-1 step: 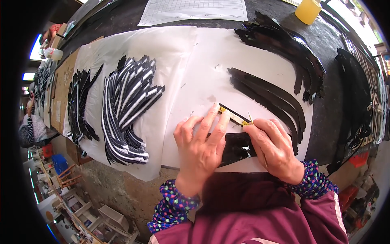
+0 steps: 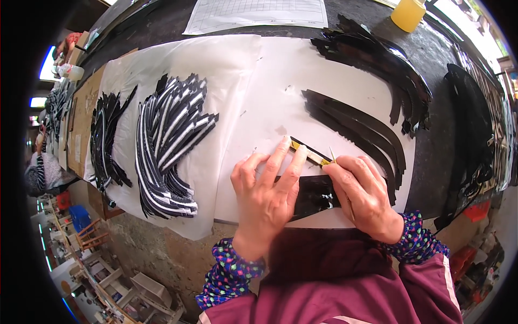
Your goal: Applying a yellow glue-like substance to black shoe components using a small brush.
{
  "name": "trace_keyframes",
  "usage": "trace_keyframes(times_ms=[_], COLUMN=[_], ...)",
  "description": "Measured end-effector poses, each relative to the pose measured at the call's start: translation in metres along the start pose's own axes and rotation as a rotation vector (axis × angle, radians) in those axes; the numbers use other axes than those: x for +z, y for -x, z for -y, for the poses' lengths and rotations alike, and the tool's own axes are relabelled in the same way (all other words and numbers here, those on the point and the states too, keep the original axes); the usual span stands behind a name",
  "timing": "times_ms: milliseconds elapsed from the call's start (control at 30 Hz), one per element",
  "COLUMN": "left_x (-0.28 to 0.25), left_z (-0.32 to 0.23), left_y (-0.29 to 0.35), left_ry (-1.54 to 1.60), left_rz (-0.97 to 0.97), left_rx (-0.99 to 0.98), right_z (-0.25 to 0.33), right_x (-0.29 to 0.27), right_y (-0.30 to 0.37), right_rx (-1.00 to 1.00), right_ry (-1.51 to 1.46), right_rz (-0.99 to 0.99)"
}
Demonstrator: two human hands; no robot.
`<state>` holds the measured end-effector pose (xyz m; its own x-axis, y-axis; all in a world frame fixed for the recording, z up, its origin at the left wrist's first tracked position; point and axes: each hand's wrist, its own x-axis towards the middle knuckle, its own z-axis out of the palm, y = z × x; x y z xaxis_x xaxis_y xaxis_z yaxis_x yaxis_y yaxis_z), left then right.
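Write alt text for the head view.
A left hand presses a yellow-edged strip onto a black curved piece on white paper, while the right hand holds a thin pointed tool against it. Stacks of black-and-white curved pieces lie left.

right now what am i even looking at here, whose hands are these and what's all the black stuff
This is one view from a camera worn on a person's head, looking down at their own two bare hands; the wide lens bends the edges. The left hand presses flat on a black curved strip with a yellow-edged piece across it. The right hand holds a thin pointed tool against that piece. They work on white paper over a dark table. Around lie plain black strips, a black-and-white striped pile, and a yellow bottle.
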<state>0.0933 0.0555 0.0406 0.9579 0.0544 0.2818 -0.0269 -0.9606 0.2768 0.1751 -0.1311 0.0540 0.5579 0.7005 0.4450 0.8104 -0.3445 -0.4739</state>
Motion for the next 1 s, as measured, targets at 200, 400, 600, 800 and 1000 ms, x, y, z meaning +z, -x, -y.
trace_keyframes(times_ms=[200, 400, 600, 800, 1000], left_x=[0.0, 0.0, 0.0, 0.007, 0.01], left_z=[-0.001, -0.001, 0.0, 0.003, 0.001], left_y=[0.0, 0.0, 0.0, 0.001, 0.002], left_ry=[0.035, 0.025, 0.022, 0.002, 0.032], left_rz=[0.0, 0.005, -0.017, -0.074, -0.105], left_rx=[0.008, 0.018, 0.023, 0.036, 0.01], right_z=[-0.002, -0.001, 0.009, -0.001, -0.007], right_x=[0.002, -0.001, -0.016, 0.008, 0.024], right_y=[0.0, -0.001, -0.027, -0.053, -0.051], right_rx=[0.026, 0.022, 0.037, 0.483, 0.495], right_ry=[-0.04, -0.027, 0.009, -0.593, -0.543], right_rz=[-0.027, -0.001, -0.096, 0.076, 0.084])
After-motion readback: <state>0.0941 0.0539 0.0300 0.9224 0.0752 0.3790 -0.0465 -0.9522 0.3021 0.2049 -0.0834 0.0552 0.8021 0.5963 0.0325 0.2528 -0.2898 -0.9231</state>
